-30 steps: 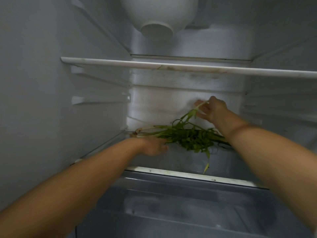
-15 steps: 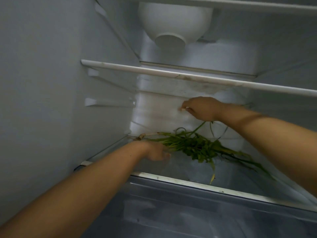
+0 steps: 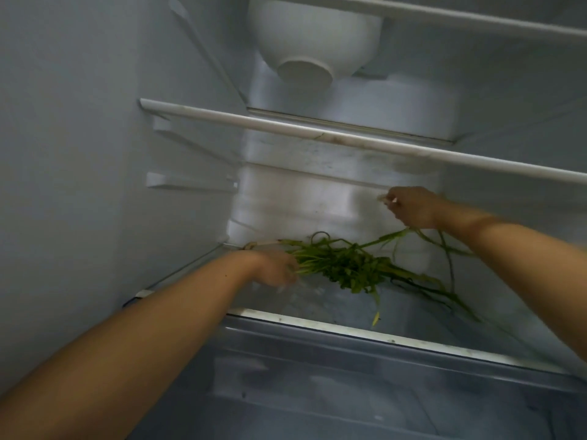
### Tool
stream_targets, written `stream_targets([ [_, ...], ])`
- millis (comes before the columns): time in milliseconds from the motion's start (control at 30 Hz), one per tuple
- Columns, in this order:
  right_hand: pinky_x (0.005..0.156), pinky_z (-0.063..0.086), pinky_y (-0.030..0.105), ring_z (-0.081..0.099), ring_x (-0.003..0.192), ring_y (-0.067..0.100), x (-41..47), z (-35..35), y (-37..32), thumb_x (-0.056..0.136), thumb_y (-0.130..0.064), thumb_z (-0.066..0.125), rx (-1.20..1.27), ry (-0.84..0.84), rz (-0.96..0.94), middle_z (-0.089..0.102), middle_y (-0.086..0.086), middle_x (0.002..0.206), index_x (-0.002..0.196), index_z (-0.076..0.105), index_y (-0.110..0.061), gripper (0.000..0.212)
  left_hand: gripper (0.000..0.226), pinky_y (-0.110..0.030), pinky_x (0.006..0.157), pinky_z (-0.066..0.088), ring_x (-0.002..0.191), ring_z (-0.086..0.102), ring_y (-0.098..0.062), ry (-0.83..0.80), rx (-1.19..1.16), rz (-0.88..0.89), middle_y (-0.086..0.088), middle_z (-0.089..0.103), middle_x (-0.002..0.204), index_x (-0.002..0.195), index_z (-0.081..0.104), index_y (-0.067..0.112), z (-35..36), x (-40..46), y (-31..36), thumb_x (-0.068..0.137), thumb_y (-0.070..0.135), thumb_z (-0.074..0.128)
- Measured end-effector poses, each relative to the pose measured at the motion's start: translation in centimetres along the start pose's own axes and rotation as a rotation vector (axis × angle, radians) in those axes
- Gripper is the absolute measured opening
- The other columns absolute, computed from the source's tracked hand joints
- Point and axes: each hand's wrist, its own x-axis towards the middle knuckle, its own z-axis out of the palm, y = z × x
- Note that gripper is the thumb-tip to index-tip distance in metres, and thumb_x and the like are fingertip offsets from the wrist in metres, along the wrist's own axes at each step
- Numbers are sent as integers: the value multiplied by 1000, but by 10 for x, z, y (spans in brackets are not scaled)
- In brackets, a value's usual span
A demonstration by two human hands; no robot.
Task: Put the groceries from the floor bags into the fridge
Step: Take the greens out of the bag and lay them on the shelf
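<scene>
Two bare forearms and hands, no clothing in view

Left hand (image 3: 276, 269) and right hand (image 3: 411, 207): no sleeves, both arms uncovered up to the frame edge. No watch, bracelet, rings or gloves seen. One small dark mole on left forearm near the wrist. Left fingers motion-blurred, nails unclear. Right wrist shows a crease line.

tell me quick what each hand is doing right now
Left hand: closed on the stem end of the bunch of greens on the shelf.
Right hand: closed, pinching a few long strands of the greens, lifted above the bunch.
</scene>
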Motion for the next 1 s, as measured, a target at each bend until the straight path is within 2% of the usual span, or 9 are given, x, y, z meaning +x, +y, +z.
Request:
stream_targets([
  [100,43,47,19,57,53,14,-11,12,36,101,-15,40,647,142,320,53,8,73,107,54,-2,20,33,-32,99,42,119,52,-25,67,56,-3,-8,55,131,123,57,13,0,2,0,95,24,44],
  [200,47,52,27,52,59,20,-19,27,64,100,-11,39,944,250,570,51,10,73,110,53,-6,17,31,-31,97,41,117,54,-24,101,29,-8,-7,58,128,120,60,14,0,3,0,95,23,44],
  [300,83,49,42,59,92,37,-29,35,75,96,-5,39,533,428,429,60,25,101,118,55,1,28,34,-30,101,39,122,50,-23,117,-12,-20,-3,52,135,126,56,20,2,7,-4,95,24,45],
  [367,90,44,40,57,104,40,-34,35,77,96,-5,38,453,515,334,59,26,109,121,54,-1,30,35,-31,102,39,123,49,-24,130,14,-28,-3,50,136,127,54,23,4,11,-9,92,22,48],
  [467,82,42,36,55,76,18,-34,27,81,96,-7,36,650,521,399,52,9,89,122,51,-5,30,31,-27,95,41,116,52,-25,222,-16,-41,-7,54,130,118,57,21,6,17,-16,89,12,49],
  [567,65,47,34,39,56,10,-36,23,75,97,-1,28,1195,522,534,43,1,64,89,49,-14,27,31,-25,81,39,108,53,-28,272,-81,-63,-13,55,126,119,52,15,3,16,-21,89,7,47],
  [700,40,50,19,44,30,6,-39,26,63,100,-6,28,1778,427,550,41,-3,29,79,47,-15,30,61,-32,103,36,130,43,-33,141,84,-91,-17,40,144,147,25,18,0,12,-13,93,22,51],
  [833,39,51,19,43,30,6,-34,29,54,100,-5,28,1969,360,526,41,1,37,77,46,-12,30,54,-38,108,36,130,44,-29,27,148,85,-13,42,145,143,37,18,-2,25,-2,91,20,50],
  [1000,28,28,12,33,32,4,-28,28,62,102,-8,20,2166,488,579,29,1,59,70,37,-10,37,36,-29,89,43,114,57,-30,137,193,91,-15,57,128,129,50,10,-5,29,6,93,12,49],
])
